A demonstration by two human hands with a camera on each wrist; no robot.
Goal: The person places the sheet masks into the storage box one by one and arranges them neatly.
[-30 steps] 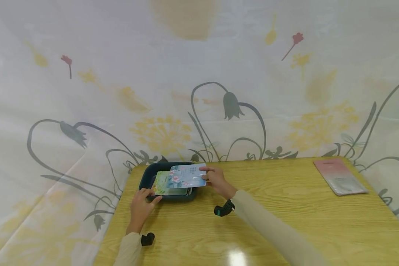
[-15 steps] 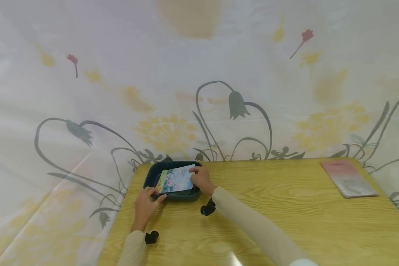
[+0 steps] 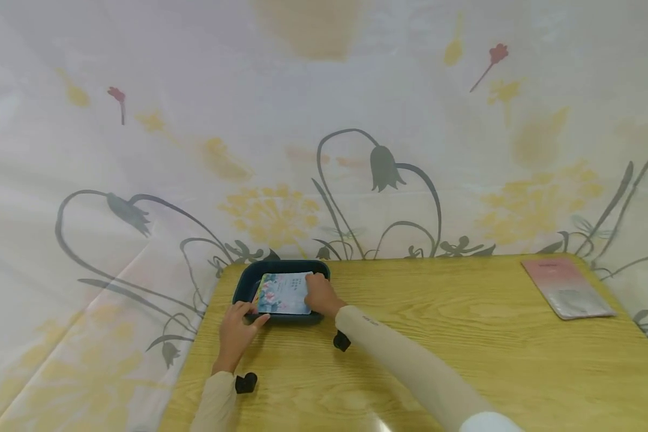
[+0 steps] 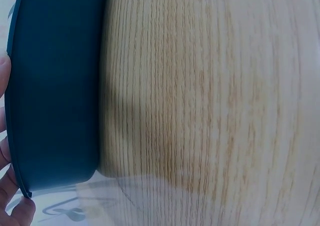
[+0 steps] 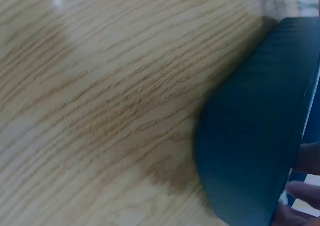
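In the head view, a dark teal plastic basin stands at the table's far left. A light-blue sheet mask packet with pink flowers lies flat inside it, over a yellow-green one that shows only at the left edge. My right hand pinches the blue packet's right end, its fingers down inside the basin. At the near-left corner my left hand holds the rim, thumb on the front side. The left wrist view has the basin's outer wall with fingertips along the rim. The right wrist view shows fingers beyond the rim.
A pink and silver packet lies on the wood-grain table at the far right. Behind the table hangs a pale flower-printed cloth. Black wrist cameras sit on both wrists.
My right hand has moved left and down with the blue packet, which now lies level in the basin over the yellow-green one. The left hand has kept its place at the rim.
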